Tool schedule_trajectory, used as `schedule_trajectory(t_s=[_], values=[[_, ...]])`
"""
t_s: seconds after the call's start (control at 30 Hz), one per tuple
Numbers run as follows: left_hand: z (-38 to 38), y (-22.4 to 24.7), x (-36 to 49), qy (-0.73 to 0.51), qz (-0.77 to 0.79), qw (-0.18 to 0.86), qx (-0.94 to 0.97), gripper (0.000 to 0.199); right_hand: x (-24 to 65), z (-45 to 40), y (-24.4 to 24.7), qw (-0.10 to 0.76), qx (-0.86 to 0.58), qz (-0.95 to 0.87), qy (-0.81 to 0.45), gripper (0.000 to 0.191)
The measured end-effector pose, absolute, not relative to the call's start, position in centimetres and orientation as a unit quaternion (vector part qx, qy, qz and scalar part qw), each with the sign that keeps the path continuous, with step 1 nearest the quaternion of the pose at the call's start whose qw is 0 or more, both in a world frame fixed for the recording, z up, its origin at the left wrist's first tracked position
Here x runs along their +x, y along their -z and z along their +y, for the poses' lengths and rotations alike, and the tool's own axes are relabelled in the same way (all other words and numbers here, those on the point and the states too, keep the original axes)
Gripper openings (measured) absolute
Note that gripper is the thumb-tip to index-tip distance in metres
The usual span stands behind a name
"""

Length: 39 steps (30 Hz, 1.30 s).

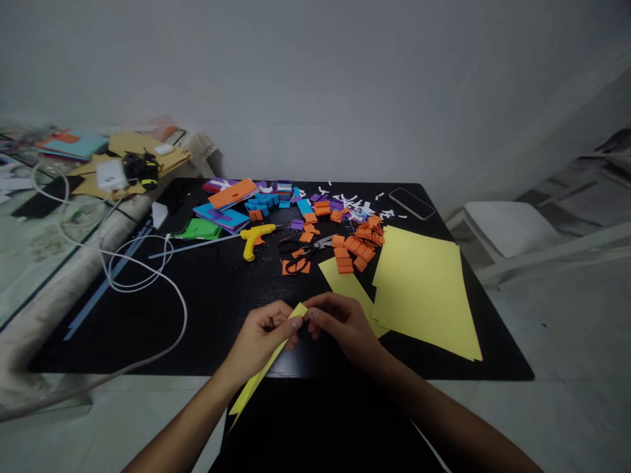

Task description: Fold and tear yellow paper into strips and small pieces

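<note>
Between my two hands is a long folded strip of yellow paper (269, 365), held slantwise over the table's front edge, its lower end hanging toward my lap. My left hand (266, 332) is closed around the strip, thumb on top near its upper end. My right hand (342, 322) pinches the top corner of the same strip between thumb and fingers. Just beyond my right hand lies a loose yellow sheet (348, 282), partly beneath a stack of larger yellow sheets (424, 289).
On the black table (211, 315) lie a yellow glue gun (254, 240), black-handled scissors (298, 253), orange folded paper pieces (362, 246), white scraps (355, 205) and a phone (412, 203). A white cable (185, 315) loops at left. A white stool (500, 220) stands right.
</note>
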<state>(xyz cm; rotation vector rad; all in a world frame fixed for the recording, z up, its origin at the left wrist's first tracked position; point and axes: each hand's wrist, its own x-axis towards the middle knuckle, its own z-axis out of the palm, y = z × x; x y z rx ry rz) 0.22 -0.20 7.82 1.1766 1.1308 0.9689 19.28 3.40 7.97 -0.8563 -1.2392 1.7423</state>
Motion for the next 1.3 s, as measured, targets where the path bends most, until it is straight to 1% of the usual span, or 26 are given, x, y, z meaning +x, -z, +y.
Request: schedule_trajectory(t_s=[0.13, 0.33, 0.63, 0.87, 1.03, 1.3], values=[[-0.2, -7.9, 0.4, -0.41, 0.492, 0.576, 0.508, 0.039, 19.2, 3.4, -8.1, 0.403, -0.36, -0.481, -0.691, 0.024], [0.0, -8.4, 0.6, -0.403, 0.497, 0.561, 0.526, 0.039, 19.2, 3.4, -8.0, 0.406, -0.374, -0.49, -0.675, 0.02], [-0.2, -8.8, 1.1, -0.439, 0.506, 0.548, 0.501, 0.036, 19.3, 3.0, -8.3, 0.42, -0.39, -0.509, -0.643, 0.016], [-0.4, -8.5, 1.0, -0.443, 0.51, 0.535, 0.507, 0.034, 19.5, 3.0, -8.4, 0.413, -0.383, -0.517, -0.644, 0.017], [-0.3, -8.6, 1.0, -0.442, 0.509, 0.529, 0.515, 0.033, 19.5, 2.9, -8.4, 0.442, -0.371, -0.502, -0.644, 0.022], [-0.2, -8.8, 1.1, -0.448, 0.493, 0.558, 0.494, 0.037, 19.6, 2.7, -8.6, 0.426, -0.376, -0.515, -0.642, 0.017]])
